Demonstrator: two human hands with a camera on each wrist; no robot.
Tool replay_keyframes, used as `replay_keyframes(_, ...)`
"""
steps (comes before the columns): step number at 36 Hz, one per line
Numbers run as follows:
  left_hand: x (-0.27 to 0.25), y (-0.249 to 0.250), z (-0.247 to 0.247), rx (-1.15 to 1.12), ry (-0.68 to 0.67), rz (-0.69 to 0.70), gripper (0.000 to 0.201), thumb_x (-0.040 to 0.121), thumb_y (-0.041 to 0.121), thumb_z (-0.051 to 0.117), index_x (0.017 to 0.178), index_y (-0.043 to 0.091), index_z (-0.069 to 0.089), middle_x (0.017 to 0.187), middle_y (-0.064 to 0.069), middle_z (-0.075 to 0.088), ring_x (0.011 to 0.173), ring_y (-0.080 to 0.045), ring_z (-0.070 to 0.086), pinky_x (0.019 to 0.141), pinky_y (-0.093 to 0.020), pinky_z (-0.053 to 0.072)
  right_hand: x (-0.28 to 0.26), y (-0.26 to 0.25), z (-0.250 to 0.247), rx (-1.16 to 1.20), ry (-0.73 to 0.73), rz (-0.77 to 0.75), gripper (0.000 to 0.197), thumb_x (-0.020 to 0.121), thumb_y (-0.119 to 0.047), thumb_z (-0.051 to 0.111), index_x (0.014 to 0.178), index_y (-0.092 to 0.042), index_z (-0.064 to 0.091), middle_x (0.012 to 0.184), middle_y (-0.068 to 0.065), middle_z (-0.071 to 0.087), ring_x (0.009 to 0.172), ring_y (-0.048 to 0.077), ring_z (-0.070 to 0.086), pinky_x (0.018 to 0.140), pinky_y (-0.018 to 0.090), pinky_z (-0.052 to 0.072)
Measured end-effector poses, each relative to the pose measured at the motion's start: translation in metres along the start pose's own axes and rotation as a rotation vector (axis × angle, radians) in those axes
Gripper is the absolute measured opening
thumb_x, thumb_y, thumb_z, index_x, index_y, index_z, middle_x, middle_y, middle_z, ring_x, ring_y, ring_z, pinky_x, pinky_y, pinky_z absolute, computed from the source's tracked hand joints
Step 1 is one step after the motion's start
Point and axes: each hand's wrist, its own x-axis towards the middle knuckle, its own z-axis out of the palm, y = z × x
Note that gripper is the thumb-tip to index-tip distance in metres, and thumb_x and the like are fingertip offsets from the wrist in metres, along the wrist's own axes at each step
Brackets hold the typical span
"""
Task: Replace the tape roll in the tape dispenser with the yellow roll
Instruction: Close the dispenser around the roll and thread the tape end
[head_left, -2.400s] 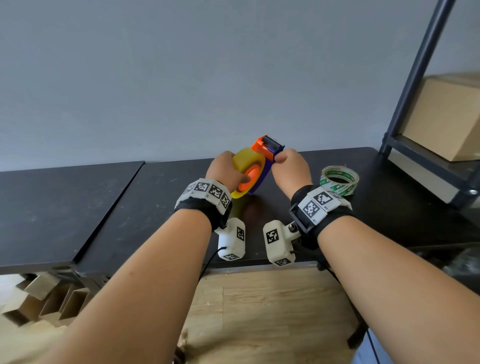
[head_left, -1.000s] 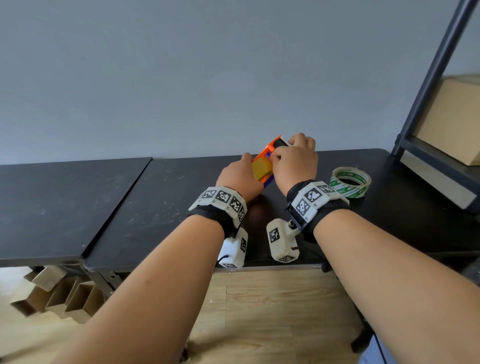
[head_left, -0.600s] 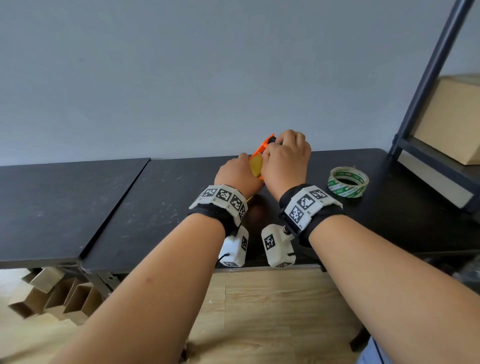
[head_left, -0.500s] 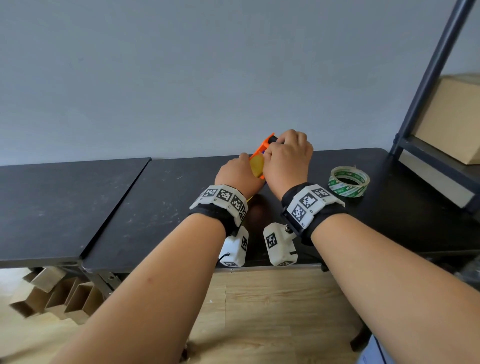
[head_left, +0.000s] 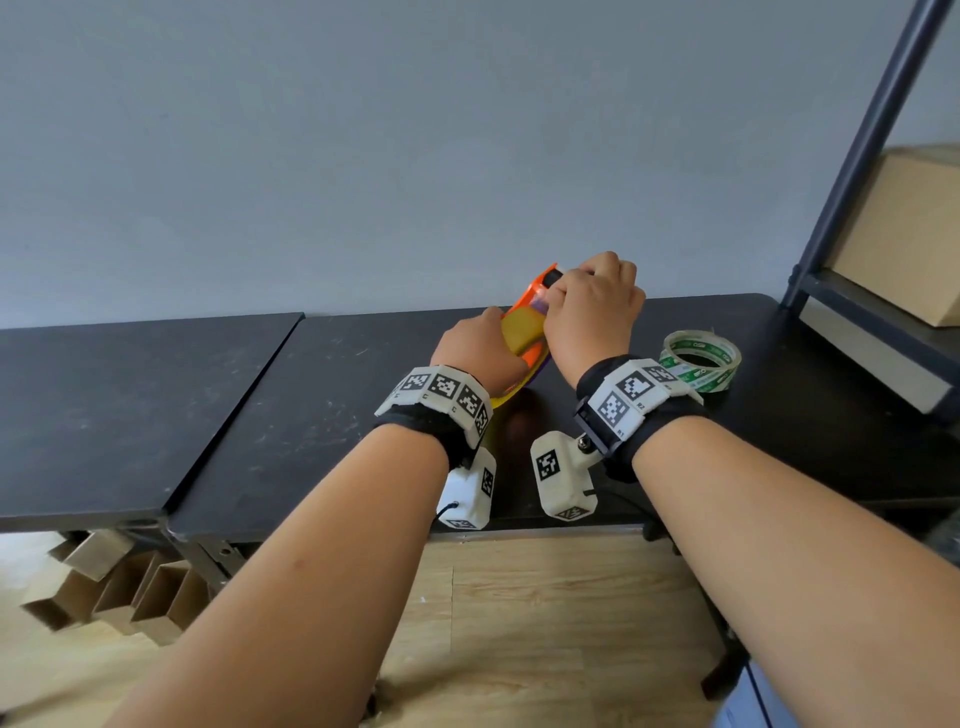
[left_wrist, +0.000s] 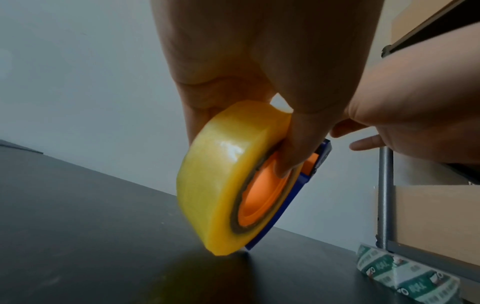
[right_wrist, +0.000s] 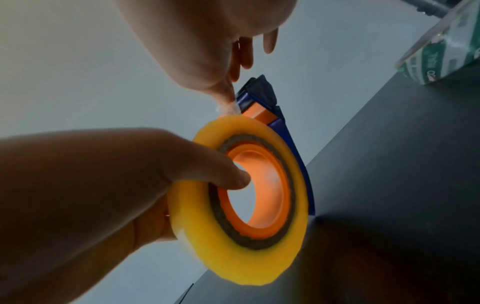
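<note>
Here the yellow roll (left_wrist: 223, 181) is already seated on the orange hub (right_wrist: 259, 193) of the dispenser (head_left: 537, 291), which is stood tilted on its lower edge on the black table (head_left: 322, 395), at mid-table toward the far wall. The roll is gripped by the left hand (head_left: 480, 353), thumb hooked over its near face into the core and fingers wrapped behind, so roll and dispenser are steadied together. The loose tape end (right_wrist: 228, 108) is pinched by the right hand (head_left: 592, 312) between thumb and fingertip just above the roll, close by the blue-and-orange head of the dispenser; the other fingers are curled clear. The step in hand is judged to be threading: mounting is done, feeding is not. Next, the end is to be drawn up and through the head to the cutter, flat and without twist, while the roll is let turn under a loosened left thumb. Sticking of the tape to itself or to the fingers is the likely trouble. The green-printed roll (head_left: 701, 361) lies flat on the table, to the right, apart.
</note>
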Motion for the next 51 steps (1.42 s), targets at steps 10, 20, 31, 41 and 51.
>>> replay_keyframes(10, 0.009, 0.002, -0.003, 0.087, -0.018, 0.027, 0.018, 0.076, 0.024, 0.06, 0.09, 0.015, 0.054, 0.082, -0.001, 0.058, 0.079, -0.025, 0.057, 0.063, -0.03, 0.039, -0.003, -0.006, -0.003, 0.133, -0.038, -0.005, 0.025, 0.094, -0.02, 0.049, 0.091, -0.009, 0.071, 0.12, 0.01, 0.052, 0.12, 0.032, 0.042, 0.094, 0.04, 0.034)
replay_keyframes(20, 0.011, -0.002, -0.005, 0.12, -0.036, -0.008, 0.025, 0.075, 0.022, 0.063, 0.096, 0.014, 0.054, 0.086, -0.002, 0.058, 0.083, -0.025, 0.059, 0.064, -0.03, 0.04, -0.002, -0.011, 0.0, 0.154, -0.058, -0.03, 0.024, 0.094, -0.018, 0.048, 0.091, -0.01, 0.071, 0.12, 0.009, 0.054, 0.119, 0.03, 0.043, 0.092, 0.036, 0.034)
replay_keyframes(31, 0.008, 0.001, -0.001, 0.109, -0.009, -0.001, 0.034, 0.079, 0.031, 0.064, 0.107, 0.013, 0.058, 0.092, -0.004, 0.061, 0.09, -0.027, 0.062, 0.067, -0.03, 0.043, 0.01, -0.003, -0.009, 0.221, -0.134, 0.141, 0.039, 0.099, -0.022, 0.035, 0.097, 0.0, 0.068, 0.116, 0.018, 0.054, 0.117, 0.036, 0.046, 0.095, 0.042, 0.037)
replay_keyframes(41, 0.009, 0.005, 0.005, 0.156, 0.008, -0.013, 0.035, 0.075, 0.029, 0.067, 0.105, 0.015, 0.056, 0.097, -0.004, 0.066, 0.089, -0.027, 0.065, 0.066, -0.031, 0.048, 0.005, 0.011, 0.002, 0.231, -0.053, 0.162, 0.024, 0.087, -0.031, 0.059, 0.082, -0.015, 0.077, 0.106, 0.014, 0.063, 0.104, 0.036, 0.057, 0.087, 0.049, 0.051)
replay_keyframes(51, 0.007, 0.006, 0.011, 0.159, 0.029, -0.03, 0.039, 0.075, 0.029, 0.067, 0.109, 0.015, 0.054, 0.093, -0.004, 0.063, 0.077, -0.024, 0.056, 0.063, -0.031, 0.047, 0.012, 0.016, 0.012, 0.22, -0.063, 0.213, 0.03, 0.083, -0.029, 0.058, 0.083, -0.004, 0.075, 0.1, 0.019, 0.062, 0.097, 0.037, 0.057, 0.078, 0.04, 0.051)
